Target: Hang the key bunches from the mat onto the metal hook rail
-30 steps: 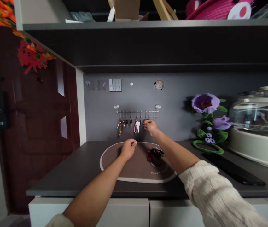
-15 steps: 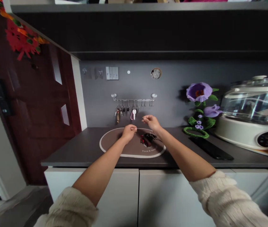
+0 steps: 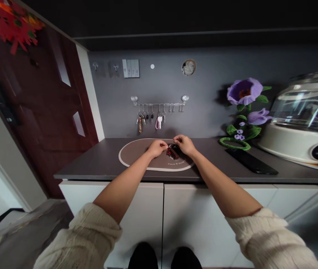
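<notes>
On the right half of the brown oval mat point(image 3: 133, 152) lay a red-and-black key bunch point(image 3: 172, 152), with the person's bare hands at either side of it. The left hand point(image 3: 158, 148) reached in over the middle of the mat, its fingers bent and drawn together at the near left of the bunch; the right hand point(image 3: 185, 145) was over the mat's right part, thumb and fingers brought close together just beside the bunch. Whether either one gripped any part of it could not be told, since the fingertips were small and partly hidden. The mat rested on a dark grey tabletop point(image 3: 88, 160). On the wall behind and above the mat ran a clear hook rail point(image 3: 159, 105), its left and middle hooks carrying keys, among them a white key point(image 3: 160, 120) beside a pink loop point(image 3: 157, 122) and, further left, a brown fob point(image 3: 140, 125). To the right of the mat lay a flat black object point(image 3: 251, 161), with a purple flower point(image 3: 244, 92) on a green ring base behind it; further right of the mat stood a white appliance point(image 3: 290, 141) with a clear upper part.
</notes>
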`<state>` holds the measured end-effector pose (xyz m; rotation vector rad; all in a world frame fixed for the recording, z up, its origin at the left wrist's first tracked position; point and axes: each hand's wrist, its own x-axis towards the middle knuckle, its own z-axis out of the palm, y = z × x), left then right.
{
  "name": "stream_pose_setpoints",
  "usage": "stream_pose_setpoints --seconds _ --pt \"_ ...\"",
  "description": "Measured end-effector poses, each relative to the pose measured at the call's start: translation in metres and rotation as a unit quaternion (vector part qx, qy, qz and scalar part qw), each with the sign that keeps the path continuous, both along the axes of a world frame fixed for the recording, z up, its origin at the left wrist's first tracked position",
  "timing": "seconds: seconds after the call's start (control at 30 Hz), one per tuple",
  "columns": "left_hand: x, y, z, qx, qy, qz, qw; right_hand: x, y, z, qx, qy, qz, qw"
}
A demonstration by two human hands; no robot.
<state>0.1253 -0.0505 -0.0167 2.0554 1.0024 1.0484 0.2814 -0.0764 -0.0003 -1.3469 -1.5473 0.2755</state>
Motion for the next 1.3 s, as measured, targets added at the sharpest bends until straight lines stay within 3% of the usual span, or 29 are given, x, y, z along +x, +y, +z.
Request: stream_pose_setpoints --seconds 0.3,0.43,0.53,0.73,1.07,1.3 --pt "0.004 0.005 -0.002 -0.033 0.019 -0.029 0.999 -0.001 0.001 -0.003 -0.005 -0.005 -0.005 1.000" --pt "0.005 0.009 -0.005 -0.041 0.028 -0.008 0.999 -0.001 0.002 -0.002 -0.002 0.016 0.012 1.000" --pt "0.006 0.014 -0.009 -0.017 0.033 0.011 0.999 -0.002 0.003 -0.002 -0.001 0.017 0.012 1.000" --pt "0.007 0.027 -0.014 0.078 0.113 -0.032 0.990 -0.001 0.006 -0.005 0.004 -0.007 0.003 1.000" --pt "0.008 0.025 -0.013 0.099 0.115 0.031 0.988 -0.001 0.007 -0.006 0.006 0.001 0.002 1.000" --pt "0.007 0.022 -0.008 0.060 0.053 0.072 0.994 -0.003 0.002 -0.002 0.001 0.002 0.007 1.000"
